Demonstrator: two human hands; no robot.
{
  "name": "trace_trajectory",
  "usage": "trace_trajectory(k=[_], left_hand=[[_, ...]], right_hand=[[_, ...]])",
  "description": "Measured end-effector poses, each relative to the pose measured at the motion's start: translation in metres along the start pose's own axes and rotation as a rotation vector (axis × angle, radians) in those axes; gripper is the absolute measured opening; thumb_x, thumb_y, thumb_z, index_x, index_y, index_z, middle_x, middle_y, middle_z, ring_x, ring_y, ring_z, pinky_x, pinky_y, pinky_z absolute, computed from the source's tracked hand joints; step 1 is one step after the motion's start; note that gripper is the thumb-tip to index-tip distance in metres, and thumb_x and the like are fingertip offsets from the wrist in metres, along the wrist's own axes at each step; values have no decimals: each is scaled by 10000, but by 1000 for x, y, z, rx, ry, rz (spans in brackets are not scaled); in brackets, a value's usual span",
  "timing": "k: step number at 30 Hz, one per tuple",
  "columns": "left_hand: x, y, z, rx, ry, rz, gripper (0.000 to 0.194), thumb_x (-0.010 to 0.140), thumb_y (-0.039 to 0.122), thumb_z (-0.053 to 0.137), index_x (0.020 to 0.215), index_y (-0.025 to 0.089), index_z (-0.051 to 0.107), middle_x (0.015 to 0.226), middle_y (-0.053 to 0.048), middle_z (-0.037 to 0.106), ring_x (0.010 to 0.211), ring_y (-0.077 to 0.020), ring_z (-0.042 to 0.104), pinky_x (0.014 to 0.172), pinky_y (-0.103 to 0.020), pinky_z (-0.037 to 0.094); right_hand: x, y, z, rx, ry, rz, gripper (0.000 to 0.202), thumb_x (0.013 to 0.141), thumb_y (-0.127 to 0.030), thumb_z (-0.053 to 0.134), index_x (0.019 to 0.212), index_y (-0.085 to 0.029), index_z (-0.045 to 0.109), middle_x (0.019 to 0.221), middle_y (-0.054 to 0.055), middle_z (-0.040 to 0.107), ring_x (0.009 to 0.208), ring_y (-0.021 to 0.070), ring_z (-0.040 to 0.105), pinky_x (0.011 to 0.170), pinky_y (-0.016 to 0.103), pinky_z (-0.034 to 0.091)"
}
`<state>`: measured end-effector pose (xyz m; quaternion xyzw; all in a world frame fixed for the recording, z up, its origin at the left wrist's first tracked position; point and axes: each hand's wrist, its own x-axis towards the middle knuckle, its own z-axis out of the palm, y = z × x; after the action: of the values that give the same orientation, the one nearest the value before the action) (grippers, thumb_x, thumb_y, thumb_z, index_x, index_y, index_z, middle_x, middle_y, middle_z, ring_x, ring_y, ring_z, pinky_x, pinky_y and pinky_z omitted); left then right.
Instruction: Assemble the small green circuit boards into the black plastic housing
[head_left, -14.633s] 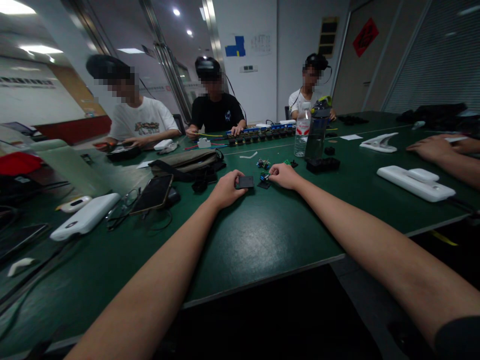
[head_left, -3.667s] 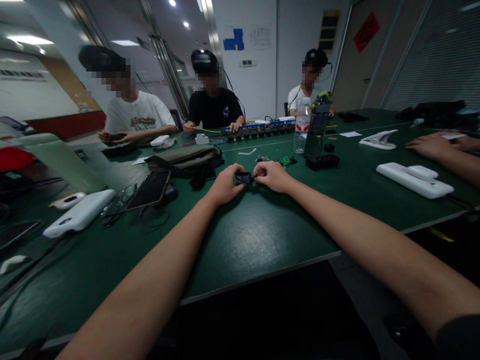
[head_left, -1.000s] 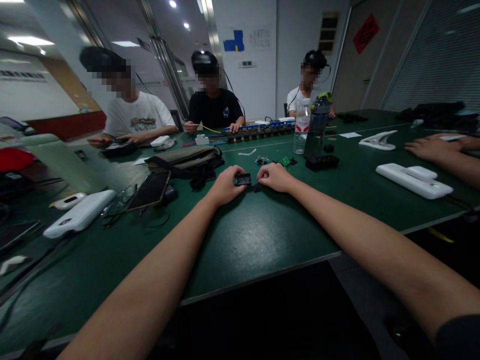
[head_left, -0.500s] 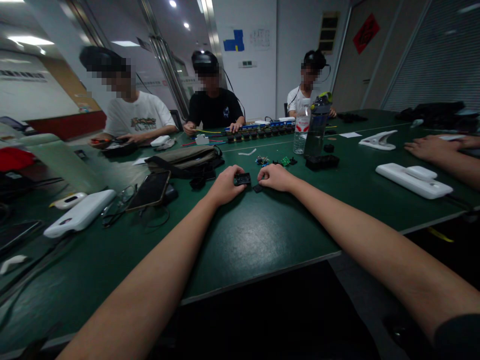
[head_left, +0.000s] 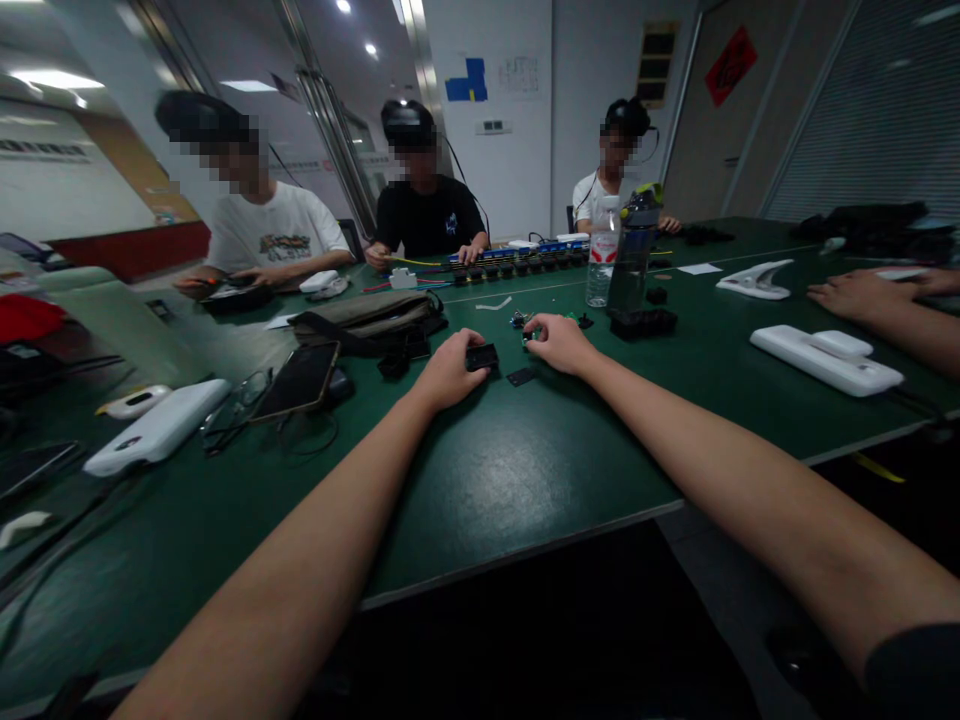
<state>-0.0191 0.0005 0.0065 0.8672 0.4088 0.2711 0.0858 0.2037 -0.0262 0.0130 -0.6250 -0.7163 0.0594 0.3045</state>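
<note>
My left hand (head_left: 451, 372) grips a small black plastic case (head_left: 481, 357) between thumb and fingers, just above the green table. To its right, a flat black rectangular plate (head_left: 523, 377) lies loose on the tabletop. My right hand (head_left: 559, 343) is curled beside a little heap of small electronic parts (head_left: 517, 319). Something tiny, dark and greenish shows at its fingertips, too small to name. Part of the heap is hidden behind this hand.
A black tray-like part (head_left: 643, 323), a water bottle (head_left: 602, 255) and a dark bottle (head_left: 634, 255) stand beyond my right hand. A grey-brown bag (head_left: 367, 318) and a phone (head_left: 298, 381) lie left. A white device (head_left: 825, 360) sits right. Several people work around the table.
My right hand has let go of the flat black plate, which now lies on the table, and has moved slightly away to the small parts. My left hand keeps the case, tilted a little differently.
</note>
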Motion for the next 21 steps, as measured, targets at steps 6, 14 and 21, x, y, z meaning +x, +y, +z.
trace_trajectory(k=[6, 14, 21], left_hand=[[0, -1, 1, -2, -31, -34, 574, 728, 252, 693, 1268, 179, 514, 1212, -120, 627, 1147, -276, 621, 1042, -450, 478], [0, -1, 1, -2, -87, 6, 695, 732, 398, 752, 1351, 192, 513, 1261, -130, 597, 1192, -284, 596, 1079, -469, 447], [1, -4, 1, -2, -80, 25, 570, 701, 449, 801, 1185, 221, 603, 1173, -92, 645, 1137, -282, 604, 1011, -432, 480]], right_hand=[[3, 15, 2, -30, 26, 67, 498, 822, -176, 644, 1320, -165, 635, 946, 58, 753, 877, 209, 678, 876, 308, 484], [4, 18, 6, -9, -50, 27, 417, 796, -162, 652, 1212, -192, 662, 861, 18, 726, 794, 174, 642, 817, 272, 462], [5, 21, 8, 4, -12, 37, 326, 783, -193, 657, 1107, -183, 620, 845, 11, 689, 746, 164, 585, 747, 263, 432]])
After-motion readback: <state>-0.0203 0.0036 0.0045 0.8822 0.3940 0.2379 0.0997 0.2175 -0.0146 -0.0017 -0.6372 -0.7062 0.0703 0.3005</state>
